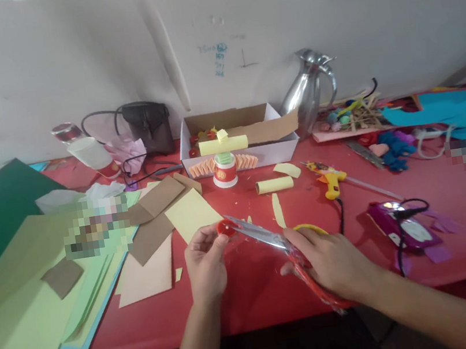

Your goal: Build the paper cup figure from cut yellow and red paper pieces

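My left hand (205, 260) pinches a small red round piece (225, 228), perhaps a cap, near the table's middle. Red-handled scissors (264, 235) are gripped in my right hand (331, 259), their blades pointing left with the tips touching or just over the red piece. Beyond my hands stands a paper-cup figure (224, 173), red and white, with pleated orange strips at its sides and a yellow paper roll across its top. A second yellow paper roll (274, 185) lies to its right, among curved yellow paper scraps.
Coloured paper sheets (15, 300) are stacked at left, with brown cards (161, 197) beside them. At the back are a white box (243, 158), a dark bag (149, 128) and a metal jug (306, 93). A yellow glue gun (331, 180) and corded purple box (402, 225) lie right.
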### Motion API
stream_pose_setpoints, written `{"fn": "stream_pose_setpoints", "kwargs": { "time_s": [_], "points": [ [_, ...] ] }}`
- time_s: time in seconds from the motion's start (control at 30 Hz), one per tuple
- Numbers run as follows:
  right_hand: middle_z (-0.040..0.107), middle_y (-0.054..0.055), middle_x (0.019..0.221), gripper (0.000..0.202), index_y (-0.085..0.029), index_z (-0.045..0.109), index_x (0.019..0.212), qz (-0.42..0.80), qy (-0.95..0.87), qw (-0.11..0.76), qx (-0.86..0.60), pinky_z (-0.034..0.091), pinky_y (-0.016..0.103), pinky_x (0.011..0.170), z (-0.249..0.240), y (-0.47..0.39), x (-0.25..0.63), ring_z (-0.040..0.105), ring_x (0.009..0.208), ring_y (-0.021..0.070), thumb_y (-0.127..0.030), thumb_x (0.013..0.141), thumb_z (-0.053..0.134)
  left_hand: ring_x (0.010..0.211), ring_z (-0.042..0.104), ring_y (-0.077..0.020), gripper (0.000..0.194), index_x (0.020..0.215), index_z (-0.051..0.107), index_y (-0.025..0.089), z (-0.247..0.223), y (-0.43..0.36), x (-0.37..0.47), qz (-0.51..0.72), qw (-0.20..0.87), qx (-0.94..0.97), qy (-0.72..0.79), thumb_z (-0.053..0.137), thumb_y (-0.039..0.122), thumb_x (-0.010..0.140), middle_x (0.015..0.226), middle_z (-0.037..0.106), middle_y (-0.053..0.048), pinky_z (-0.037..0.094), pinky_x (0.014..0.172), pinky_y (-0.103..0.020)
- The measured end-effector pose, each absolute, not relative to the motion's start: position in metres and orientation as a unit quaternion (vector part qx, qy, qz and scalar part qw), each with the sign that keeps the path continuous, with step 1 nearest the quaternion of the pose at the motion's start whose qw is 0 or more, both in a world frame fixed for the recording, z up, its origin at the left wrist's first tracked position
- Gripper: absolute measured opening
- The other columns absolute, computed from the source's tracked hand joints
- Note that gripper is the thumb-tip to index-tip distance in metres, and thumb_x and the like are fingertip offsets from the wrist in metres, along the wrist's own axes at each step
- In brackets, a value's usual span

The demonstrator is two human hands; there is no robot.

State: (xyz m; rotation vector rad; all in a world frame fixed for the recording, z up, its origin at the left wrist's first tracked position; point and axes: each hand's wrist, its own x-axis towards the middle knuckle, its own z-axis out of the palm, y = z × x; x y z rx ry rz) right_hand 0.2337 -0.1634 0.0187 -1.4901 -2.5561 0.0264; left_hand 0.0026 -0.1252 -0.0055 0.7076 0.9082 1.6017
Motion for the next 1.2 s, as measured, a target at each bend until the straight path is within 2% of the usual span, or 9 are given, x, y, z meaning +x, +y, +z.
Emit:
{"fn": "stream_pose_setpoints", "kwargs": {
  "time_s": [0.13, 0.3, 0.43, 0.53, 0.63, 0.77, 0.9, 1.0, 1.2],
  "points": [
    [0.068, 0.011, 0.09, 0.044, -0.012, 0.051, 0.124, -0.023, -0.865, 0.061, -0.497, 0.046, 0.034, 0.057, 0.018, -0.162, 0.233, 0.068, 0.074, 0.0271, -0.047, 0.098, 0.046, 0.069, 0.07, -0.0151, 0.023, 0.078, 0.073, 0.017, -0.005, -0.125, 0.002, 0.676, 0.543, 0.301, 0.396, 0.087, 0.025, 0.061, 0.076, 0.075, -0.003, 0.06, 0.071, -0.028],
    [0.071, 0.014, 0.089, 0.04, -0.011, 0.053, 0.124, -0.036, -0.875, 0.013, -0.482, 0.046, 0.032, 0.058, 0.028, -0.154, 0.237, 0.069, 0.075, 0.027, -0.04, 0.099, 0.045, 0.068, 0.07, -0.0158, 0.021, 0.077, 0.073, 0.017, -0.005, -0.123, 0.002, 0.663, 0.542, 0.312, 0.412, 0.086, 0.027, 0.064, 0.074, 0.074, -0.003, 0.059, 0.071, -0.028],
    [0.073, 0.013, 0.091, 0.033, -0.013, 0.057, 0.12, 0.01, -0.877, -0.005, -0.48, 0.047, 0.032, 0.059, 0.038, -0.152, 0.245, 0.071, 0.074, 0.0271, -0.033, 0.095, 0.054, 0.062, 0.068, -0.0143, 0.022, 0.076, 0.071, 0.017, -0.003, -0.121, 0.001, 0.65, 0.557, 0.312, 0.412, 0.086, 0.028, 0.063, 0.07, 0.072, -0.001, 0.058, 0.067, -0.028],
    [0.074, 0.009, 0.086, 0.028, -0.016, 0.058, 0.117, 0.089, -0.86, 0.02, -0.502, 0.048, 0.03, 0.06, 0.041, -0.155, 0.245, 0.072, 0.071, 0.025, -0.034, 0.095, 0.054, 0.059, 0.066, -0.0135, 0.024, 0.076, 0.07, 0.016, 0.001, -0.12, 0.002, 0.638, 0.567, 0.317, 0.414, 0.085, 0.03, 0.064, 0.067, 0.07, -0.001, 0.056, 0.064, -0.026],
    [0.075, 0.007, 0.082, 0.032, -0.017, 0.059, 0.115, 0.161, -0.831, 0.072, -0.527, 0.049, 0.028, 0.061, 0.04, -0.159, 0.236, 0.073, 0.072, 0.0234, -0.042, 0.097, 0.05, 0.062, 0.064, -0.0117, 0.024, 0.084, 0.069, 0.016, 0.004, -0.12, 0.008, 0.651, 0.52, 0.335, 0.44, 0.08, 0.032, 0.071, 0.073, 0.07, -0.001, 0.053, 0.065, -0.024],
    [0.075, 0.008, 0.084, 0.037, -0.018, 0.058, 0.117, 0.145, -0.811, 0.121, -0.554, 0.049, 0.03, 0.061, 0.033, -0.165, 0.217, 0.074, 0.075, 0.026, -0.049, 0.096, 0.051, 0.074, 0.064, -0.0125, 0.025, 0.096, 0.066, 0.02, 0.004, -0.122, 0.02, 0.631, 0.448, 0.387, 0.501, 0.075, 0.031, 0.076, 0.085, 0.069, -0.001, 0.049, 0.066, -0.022],
    [0.073, 0.005, 0.079, 0.033, -0.02, 0.056, 0.113, 0.131, -0.8, 0.13, -0.571, 0.044, 0.029, 0.055, 0.028, -0.172, 0.204, 0.073, 0.066, 0.0247, -0.048, 0.098, 0.049, 0.071, 0.057, -0.0118, 0.015, 0.092, 0.065, 0.019, 0.002, -0.123, 0.023, 0.616, 0.374, 0.455, 0.523, 0.062, 0.033, 0.087, 0.082, 0.064, 0.0, 0.045, 0.065, -0.022],
    [0.072, 0.005, 0.08, 0.032, -0.02, 0.055, 0.109, 0.131, -0.799, 0.134, -0.571, 0.042, 0.029, 0.054, 0.027, -0.176, 0.201, 0.072, 0.067, 0.0246, -0.049, 0.097, 0.049, 0.067, 0.052, -0.012, 0.01, 0.086, 0.061, 0.02, 0.003, -0.124, 0.019, 0.598, 0.315, 0.509, 0.533, 0.06, 0.029, 0.088, 0.076, 0.06, 0.001, 0.041, 0.064, -0.022],
    [0.072, 0.006, 0.087, 0.036, -0.021, 0.053, 0.109, 0.115, -0.801, 0.126, -0.574, 0.04, 0.029, 0.054, 0.03, -0.178, 0.2, 0.071, 0.069, 0.0246, -0.053, 0.094, 0.053, 0.061, 0.043, -0.0122, 0.013, 0.082, 0.06, 0.02, 0.004, -0.125, 0.014, 0.567, 0.276, 0.547, 0.55, 0.055, 0.028, 0.091, 0.069, 0.052, 0.003, 0.035, 0.06, -0.023]
  ]
}}
